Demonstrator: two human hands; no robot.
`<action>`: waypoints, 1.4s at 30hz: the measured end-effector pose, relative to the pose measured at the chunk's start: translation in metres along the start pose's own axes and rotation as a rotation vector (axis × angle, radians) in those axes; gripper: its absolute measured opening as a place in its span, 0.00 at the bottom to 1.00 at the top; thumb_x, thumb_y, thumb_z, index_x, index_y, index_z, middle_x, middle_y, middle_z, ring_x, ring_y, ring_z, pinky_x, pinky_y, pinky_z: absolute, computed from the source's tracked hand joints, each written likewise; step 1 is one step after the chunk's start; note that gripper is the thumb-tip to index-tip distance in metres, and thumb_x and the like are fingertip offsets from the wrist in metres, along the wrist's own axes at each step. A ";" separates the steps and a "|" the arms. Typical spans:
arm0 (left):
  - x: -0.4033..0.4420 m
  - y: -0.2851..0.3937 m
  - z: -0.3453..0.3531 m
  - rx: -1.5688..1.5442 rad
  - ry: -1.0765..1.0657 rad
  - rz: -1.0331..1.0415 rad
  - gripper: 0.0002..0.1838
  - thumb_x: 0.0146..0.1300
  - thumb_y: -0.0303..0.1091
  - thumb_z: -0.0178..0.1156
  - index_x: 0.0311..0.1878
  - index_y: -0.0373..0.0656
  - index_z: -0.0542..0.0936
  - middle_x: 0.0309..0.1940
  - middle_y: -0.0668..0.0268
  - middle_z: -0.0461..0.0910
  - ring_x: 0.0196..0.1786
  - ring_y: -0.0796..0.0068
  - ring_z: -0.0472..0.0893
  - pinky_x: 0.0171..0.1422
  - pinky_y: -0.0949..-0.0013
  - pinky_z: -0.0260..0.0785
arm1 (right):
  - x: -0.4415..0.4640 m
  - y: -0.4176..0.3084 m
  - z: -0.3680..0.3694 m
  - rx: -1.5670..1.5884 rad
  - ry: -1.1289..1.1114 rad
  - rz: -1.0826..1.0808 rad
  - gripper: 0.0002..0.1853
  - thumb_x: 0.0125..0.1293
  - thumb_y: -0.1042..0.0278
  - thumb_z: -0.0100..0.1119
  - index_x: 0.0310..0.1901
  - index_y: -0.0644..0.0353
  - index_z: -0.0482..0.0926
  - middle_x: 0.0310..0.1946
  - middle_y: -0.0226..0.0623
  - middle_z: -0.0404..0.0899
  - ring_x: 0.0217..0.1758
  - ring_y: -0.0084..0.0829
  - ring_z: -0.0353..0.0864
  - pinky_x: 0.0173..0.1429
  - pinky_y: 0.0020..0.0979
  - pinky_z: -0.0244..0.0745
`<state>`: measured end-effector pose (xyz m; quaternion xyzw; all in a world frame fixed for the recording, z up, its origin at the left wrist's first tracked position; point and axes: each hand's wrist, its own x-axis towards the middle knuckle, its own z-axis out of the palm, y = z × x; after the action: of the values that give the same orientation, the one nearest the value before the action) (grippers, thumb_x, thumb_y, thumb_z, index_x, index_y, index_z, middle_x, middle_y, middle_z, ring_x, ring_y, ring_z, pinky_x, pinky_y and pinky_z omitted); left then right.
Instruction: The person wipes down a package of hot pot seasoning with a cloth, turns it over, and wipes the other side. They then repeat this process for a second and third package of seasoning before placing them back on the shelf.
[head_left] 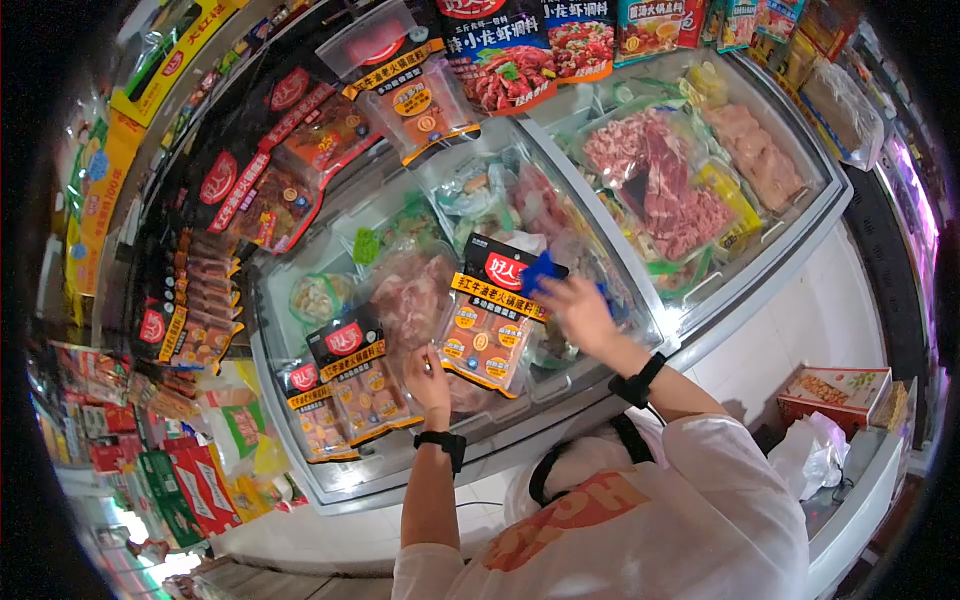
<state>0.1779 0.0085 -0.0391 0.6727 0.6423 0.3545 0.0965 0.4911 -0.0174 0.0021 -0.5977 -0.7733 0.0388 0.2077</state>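
My left hand [430,382] is closed at the lower left edge of a black-topped hotpot base packet [490,325], which lies tilted on the freezer's glass lid. In my right hand [582,312] is a blue cloth [541,276], smeared by motion, at the packet's upper right corner. The packet's orange label band and window with several sauce blocks face up. Left of my left hand, another hotpot base packet [362,385] partly overlaps a similar packet [313,410] on the glass.
The chest freezer [690,350] holds bagged meat [660,180] under glass lids. More packets [415,95] stand along its back edge, with a row of packets [200,310] at left. A red carton [832,398] and white plastic bag [812,450] sit at right.
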 end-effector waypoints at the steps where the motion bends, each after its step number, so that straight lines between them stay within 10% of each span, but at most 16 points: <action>1: 0.000 0.000 0.000 0.003 0.001 0.017 0.08 0.67 0.32 0.56 0.33 0.39 0.77 0.30 0.56 0.77 0.37 0.51 0.76 0.42 0.55 0.66 | -0.001 -0.012 0.003 0.095 -0.112 -0.126 0.29 0.46 0.74 0.64 0.56 0.47 0.81 0.62 0.31 0.73 0.54 0.36 0.70 0.56 0.38 0.69; 8: -0.003 -0.006 0.001 0.006 -0.004 0.016 0.07 0.66 0.31 0.57 0.34 0.39 0.78 0.31 0.56 0.78 0.38 0.52 0.76 0.43 0.55 0.67 | 0.004 -0.012 0.006 0.092 0.064 0.113 0.29 0.47 0.75 0.63 0.57 0.50 0.79 0.61 0.32 0.73 0.50 0.39 0.69 0.55 0.38 0.69; 24: -0.001 0.000 0.000 0.013 0.011 0.005 0.08 0.66 0.32 0.58 0.34 0.39 0.78 0.31 0.56 0.78 0.38 0.52 0.77 0.43 0.55 0.67 | -0.050 -0.030 0.003 0.289 -0.241 -0.513 0.28 0.45 0.74 0.62 0.53 0.47 0.80 0.62 0.27 0.72 0.57 0.36 0.69 0.58 0.38 0.66; 28: -0.004 -0.005 0.002 0.015 0.007 -0.009 0.08 0.66 0.33 0.58 0.33 0.39 0.77 0.29 0.56 0.76 0.36 0.53 0.76 0.41 0.56 0.66 | -0.040 -0.016 0.003 0.141 0.041 0.037 0.25 0.44 0.75 0.62 0.48 0.48 0.82 0.56 0.27 0.75 0.51 0.37 0.69 0.53 0.39 0.67; 33: -0.002 -0.002 0.003 -0.036 0.047 0.023 0.12 0.68 0.36 0.57 0.31 0.39 0.75 0.25 0.57 0.72 0.32 0.54 0.72 0.38 0.56 0.63 | -0.050 -0.034 0.001 0.167 -0.079 -0.392 0.25 0.46 0.74 0.63 0.50 0.49 0.82 0.57 0.26 0.74 0.52 0.36 0.69 0.55 0.38 0.67; 38: -0.004 -0.006 0.003 -0.051 0.054 0.045 0.15 0.70 0.39 0.56 0.28 0.39 0.72 0.23 0.59 0.70 0.30 0.56 0.70 0.36 0.57 0.60 | -0.036 -0.034 -0.002 0.130 -0.071 -0.134 0.24 0.46 0.73 0.62 0.50 0.47 0.82 0.58 0.25 0.74 0.55 0.36 0.70 0.56 0.39 0.67; 42: -0.004 -0.001 0.000 -0.060 0.032 0.018 0.14 0.67 0.35 0.58 0.26 0.39 0.72 0.23 0.59 0.70 0.29 0.56 0.70 0.36 0.57 0.61 | -0.020 -0.066 0.002 0.287 -0.135 -0.480 0.22 0.49 0.72 0.61 0.49 0.47 0.83 0.58 0.27 0.75 0.61 0.35 0.70 0.60 0.37 0.69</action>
<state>0.1770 0.0049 -0.0408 0.6694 0.6269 0.3850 0.1032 0.4344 -0.0541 0.0156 -0.3581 -0.8913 0.1373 0.2417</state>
